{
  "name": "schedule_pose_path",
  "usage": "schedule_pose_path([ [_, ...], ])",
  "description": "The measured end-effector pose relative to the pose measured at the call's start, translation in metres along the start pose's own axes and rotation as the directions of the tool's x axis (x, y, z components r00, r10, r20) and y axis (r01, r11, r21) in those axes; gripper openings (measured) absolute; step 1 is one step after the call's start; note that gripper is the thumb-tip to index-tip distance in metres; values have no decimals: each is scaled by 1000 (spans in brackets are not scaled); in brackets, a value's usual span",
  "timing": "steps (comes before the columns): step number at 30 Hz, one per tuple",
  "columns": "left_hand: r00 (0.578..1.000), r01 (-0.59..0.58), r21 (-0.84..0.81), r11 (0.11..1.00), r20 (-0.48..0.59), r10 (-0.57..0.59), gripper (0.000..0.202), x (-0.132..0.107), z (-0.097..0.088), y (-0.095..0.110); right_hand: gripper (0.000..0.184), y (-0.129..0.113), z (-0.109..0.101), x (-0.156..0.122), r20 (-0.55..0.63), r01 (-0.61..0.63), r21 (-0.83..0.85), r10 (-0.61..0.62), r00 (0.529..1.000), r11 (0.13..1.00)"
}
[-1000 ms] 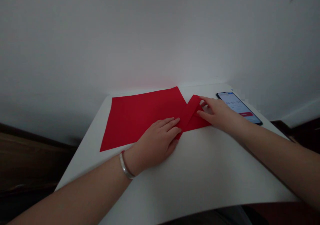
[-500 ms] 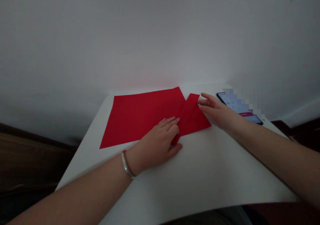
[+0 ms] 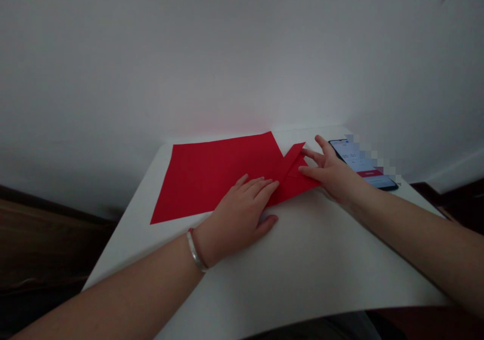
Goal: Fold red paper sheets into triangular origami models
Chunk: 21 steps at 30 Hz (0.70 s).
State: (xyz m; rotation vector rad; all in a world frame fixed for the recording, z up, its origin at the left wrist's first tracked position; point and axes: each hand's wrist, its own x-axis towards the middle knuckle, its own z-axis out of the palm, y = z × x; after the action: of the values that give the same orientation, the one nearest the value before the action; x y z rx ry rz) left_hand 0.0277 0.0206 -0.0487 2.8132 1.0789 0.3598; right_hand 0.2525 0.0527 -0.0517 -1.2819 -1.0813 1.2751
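Observation:
A sheet of red paper (image 3: 204,174) lies on the white table, its right part folded over into a narrow slanting flap (image 3: 292,157). My left hand (image 3: 247,204) rests flat on the paper's near edge, fingertips on the lower end of the flap. Its fingers are stretched out and the thumb lies apart on the table. My right hand (image 3: 333,171) is at the paper's right side, fingers spread, with fingertips touching the flap and the paper beside it. Neither hand has the paper gripped. A silver bangle circles my left wrist.
To the right of my right hand lies a phone (image 3: 355,158) with its screen lit, partly pixelated. The white table (image 3: 295,269) stands against a pale wall (image 3: 227,53). Brown wooden furniture (image 3: 34,239) is at the left.
The slanting flap has become narrower and shifted slightly right. My left fingers have straightened and slid a little right. My right hand's fingers have spread wider.

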Motion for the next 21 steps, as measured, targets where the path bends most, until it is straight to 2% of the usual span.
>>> schedule_pose_path([
  [2, 998, 26, 41, 999, -56, -24, 51, 2, -1, 1, 108, -2, 2, -2, 18, 9, 16, -9, 1000, 1000],
  [5, 988, 54, 130, 990, -153, -34, 30, 2, -3, 0, 103, -8, 6, -9, 27, 28, 51, -30, 999, 998],
  [8, 976, 98, 220, 971, -213, -50, 17, 2, -8, -3, 87, -11, 10, -15, 45, 104, 53, -106, 993, 993],
  [10, 961, 190, 216, 958, -239, -137, 17, 2, -11, -7, 77, -10, 11, -16, 54, 167, 16, -168, 984, 986],
  [12, 921, 319, 91, 943, -266, -286, 13, 3, -13, -12, 71, -7, 11, -15, 68, 232, -53, -228, 971, 971],
  [14, 861, 407, -152, 901, -264, -434, 10, 4, -13, -19, 58, -5, 10, -14, 84, 299, -139, -290, 953, 944],
  [16, 822, 410, -401, 819, -228, -522, 12, 5, -12, -24, 40, -3, 9, -12, 81, 377, -229, -368, 926, 898],
  [18, 798, 375, -557, 741, -213, -564, 17, 5, -9, -27, 23, -2, 7, -11, 111, 426, -334, -413, 904, 841],
  [21, 787, 326, -649, 688, -216, -578, 22, 6, -6, -25, 9, -1, 5, -11, 237, 398, -467, -321, 917, 790],
])
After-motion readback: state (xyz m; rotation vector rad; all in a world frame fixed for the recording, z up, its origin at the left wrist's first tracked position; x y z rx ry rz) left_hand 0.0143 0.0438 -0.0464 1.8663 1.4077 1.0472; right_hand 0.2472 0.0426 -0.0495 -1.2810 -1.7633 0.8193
